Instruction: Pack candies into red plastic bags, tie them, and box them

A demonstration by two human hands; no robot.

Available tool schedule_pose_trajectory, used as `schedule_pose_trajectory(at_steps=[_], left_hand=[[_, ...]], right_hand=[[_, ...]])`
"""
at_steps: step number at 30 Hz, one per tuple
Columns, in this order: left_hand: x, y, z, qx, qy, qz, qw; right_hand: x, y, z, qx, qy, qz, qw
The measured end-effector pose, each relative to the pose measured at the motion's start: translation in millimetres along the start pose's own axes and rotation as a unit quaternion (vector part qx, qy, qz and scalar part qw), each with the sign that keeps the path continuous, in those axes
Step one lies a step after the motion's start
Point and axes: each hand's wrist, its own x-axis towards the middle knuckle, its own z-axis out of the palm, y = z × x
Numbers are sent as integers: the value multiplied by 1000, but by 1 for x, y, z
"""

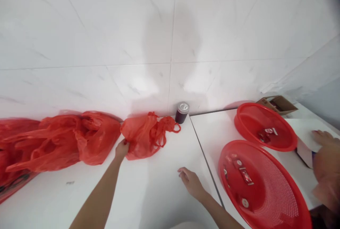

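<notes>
A red plastic bag (138,135) lies against the wall, with a crumpled, knotted-looking top trailing to its right. My left hand (122,149) has its fingers closed on the bag's left side; the fingertips are partly hidden. Over the white table my right hand (191,183) hovers or rests with loosely bent fingers, apart from one another and holding nothing. Just behind the bag's loose end stands a dark jar or cup with a clear lid (182,112).
More red plastic bags (98,140) line the wall on the left. To the right sit two red plastic baskets, a near one (281,176) and a far one (243,119), with small wrapped packets inside. Beyond are a cardboard box (285,105), a white box (302,149) and another person's hand (328,147).
</notes>
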Motion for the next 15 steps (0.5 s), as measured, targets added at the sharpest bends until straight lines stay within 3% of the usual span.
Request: schedule_pose_trajectory(at_steps=[3,6,10,12,15], left_hand=[[-51,-21,30,-91,-73,-44,992],[-124,-41,49,-187,-149,-80,968],[-209,-60,56,-267,-187,-151,933],[-225,-63,55,-285,-169,-182,926],[-211,-59,47,-298,-110,-206,926]], right_hand=[[40,-19,-4,-5,101,-45,994],[75,-45,-4,-42,151,-57,986],[91,-57,14,-139,32,-39,989],[85,-51,24,-143,-9,-38,989],[72,-38,25,-129,-5,-46,991]])
